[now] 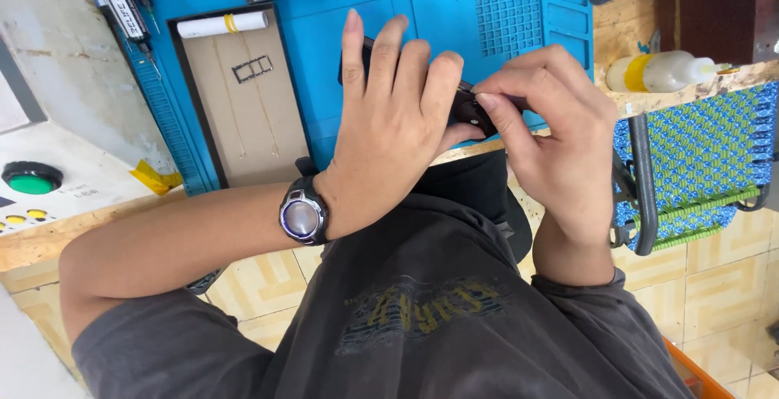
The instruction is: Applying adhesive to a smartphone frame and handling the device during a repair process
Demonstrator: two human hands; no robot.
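Note:
My left hand point(389, 115), with a dark wristwatch point(303, 216) on its wrist, wraps around a small dark device point(469, 109) and hides most of it. My right hand point(556, 135) pinches the device's right edge between thumb and forefinger. Both hands are held above the front edge of a blue work mat point(365, 9) on the wooden bench. What kind of device it is I cannot tell for sure; it looks like a black phone.
A brown board point(243, 115) with a white roll point(221, 24) lies on the mat's left. A white box with a green button point(31, 178) sits far left. A white squeeze bottle point(661, 72) lies on the right shelf above a woven chair point(706, 147).

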